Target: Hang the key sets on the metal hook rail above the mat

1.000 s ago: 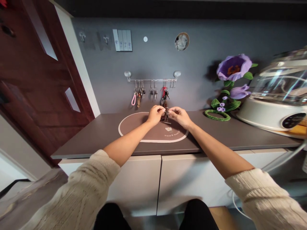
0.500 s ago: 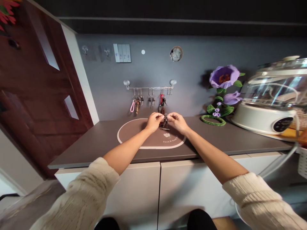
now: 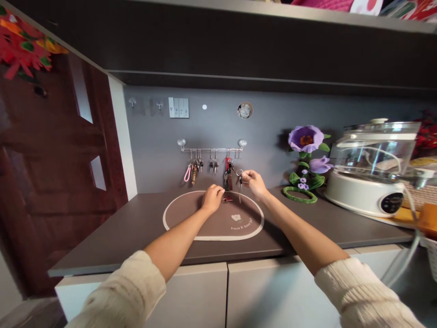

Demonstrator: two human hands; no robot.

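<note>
My right hand (image 3: pixel 252 181) pinches a ring of keys (image 3: pixel 240 183) in the air in front of the hook rail (image 3: pixel 213 149). The keys dangle below the fingertips. Over the brown oval mat (image 3: pixel 194 218), my left hand (image 3: pixel 213 198) is closed with its fingers curled together; what they hold, if anything, is hidden. Just right of its fingertips is a small reddish item with a shiny part (image 3: pixel 227 199); whether it touches the hand I cannot tell. On the rail hang several key sets, among them a pink strap (image 3: pixel 187 173), a brown charm (image 3: pixel 194 174) and a red-looped bunch (image 3: pixel 228 173).
A purple felt flower (image 3: pixel 306 139) with a green ring base stands right of the mat on the dark counter (image 3: pixel 112 237). Farther right is a white appliance with a clear top (image 3: pixel 365 193). A dark shelf (image 3: pixel 239 50) overhangs the back. A dark red door (image 3: pixel 51 182) is at left.
My hands have parted: the left has moved away from the key ring and down toward the mat, while the right keeps the keys. The view has tilted up.
</note>
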